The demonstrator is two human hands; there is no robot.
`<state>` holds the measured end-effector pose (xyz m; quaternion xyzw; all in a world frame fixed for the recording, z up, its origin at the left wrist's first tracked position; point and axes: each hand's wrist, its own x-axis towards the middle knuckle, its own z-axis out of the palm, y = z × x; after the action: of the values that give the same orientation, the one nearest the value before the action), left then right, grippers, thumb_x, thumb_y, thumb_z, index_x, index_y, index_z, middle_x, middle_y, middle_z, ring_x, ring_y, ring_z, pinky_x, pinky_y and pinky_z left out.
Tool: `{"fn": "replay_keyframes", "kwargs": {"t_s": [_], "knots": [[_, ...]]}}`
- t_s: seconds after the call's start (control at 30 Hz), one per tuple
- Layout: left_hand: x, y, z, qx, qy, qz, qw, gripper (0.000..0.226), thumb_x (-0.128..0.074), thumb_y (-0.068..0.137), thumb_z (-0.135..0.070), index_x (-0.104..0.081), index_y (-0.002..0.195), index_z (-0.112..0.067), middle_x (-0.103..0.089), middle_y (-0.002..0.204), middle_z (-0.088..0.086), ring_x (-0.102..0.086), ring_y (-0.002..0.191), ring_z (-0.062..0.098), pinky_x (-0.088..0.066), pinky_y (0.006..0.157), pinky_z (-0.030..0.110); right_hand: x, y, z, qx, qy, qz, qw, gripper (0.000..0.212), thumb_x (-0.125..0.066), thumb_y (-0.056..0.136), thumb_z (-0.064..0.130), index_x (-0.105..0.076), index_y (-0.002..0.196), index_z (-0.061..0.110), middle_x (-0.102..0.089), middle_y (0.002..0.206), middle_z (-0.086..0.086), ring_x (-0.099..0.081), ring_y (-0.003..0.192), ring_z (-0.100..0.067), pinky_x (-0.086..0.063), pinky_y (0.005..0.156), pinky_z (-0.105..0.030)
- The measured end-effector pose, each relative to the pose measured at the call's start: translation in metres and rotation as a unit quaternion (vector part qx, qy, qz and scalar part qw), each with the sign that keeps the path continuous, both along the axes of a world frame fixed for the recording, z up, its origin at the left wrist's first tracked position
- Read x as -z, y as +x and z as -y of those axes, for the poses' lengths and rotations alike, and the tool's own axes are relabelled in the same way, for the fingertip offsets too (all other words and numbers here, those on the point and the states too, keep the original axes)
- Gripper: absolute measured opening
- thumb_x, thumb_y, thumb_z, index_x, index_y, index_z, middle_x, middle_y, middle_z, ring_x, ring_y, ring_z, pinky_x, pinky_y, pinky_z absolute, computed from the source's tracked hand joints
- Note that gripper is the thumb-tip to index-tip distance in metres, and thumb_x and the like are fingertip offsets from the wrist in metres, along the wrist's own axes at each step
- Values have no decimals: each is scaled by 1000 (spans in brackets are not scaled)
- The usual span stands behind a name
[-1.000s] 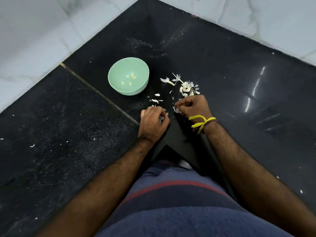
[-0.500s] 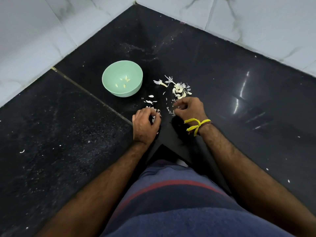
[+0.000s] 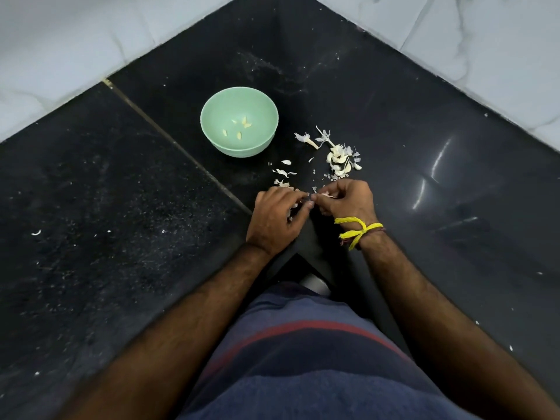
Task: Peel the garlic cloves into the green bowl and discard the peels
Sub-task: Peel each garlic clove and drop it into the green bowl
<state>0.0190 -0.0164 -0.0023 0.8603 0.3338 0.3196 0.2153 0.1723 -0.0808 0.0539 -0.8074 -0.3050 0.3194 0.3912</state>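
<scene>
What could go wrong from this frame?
1. Both the left hand and right hand pinch a small garlic clove over the black counter, apart from the green bowl; a slip would likely land it among the peels.
2. Peels lie loose near the bowl; flicked skin could fall on the peeled cloves.

Bowl (image 3: 212, 133) left of peels (image 3: 341, 157)

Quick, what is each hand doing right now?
Left hand: fingers curled, pinching a garlic clove with the other hand.
Right hand: pinching the same clove.
</scene>
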Motion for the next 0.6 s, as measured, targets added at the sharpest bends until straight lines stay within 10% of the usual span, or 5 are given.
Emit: {"fn": "replay_keyframes", "kwargs": {"t_s": [0.6], "knots": [[2,3,-2,-66,0,-18,998,19,-63,95,-30,-70,87,-15,-68,92,-1,-60,92,22,-39,79,38,-2,3,-1,-73,-105,-22,991,5,-75,84,7,-72,83,3,-71,68,-11,-67,58,-16,-58,60,-27]]}}
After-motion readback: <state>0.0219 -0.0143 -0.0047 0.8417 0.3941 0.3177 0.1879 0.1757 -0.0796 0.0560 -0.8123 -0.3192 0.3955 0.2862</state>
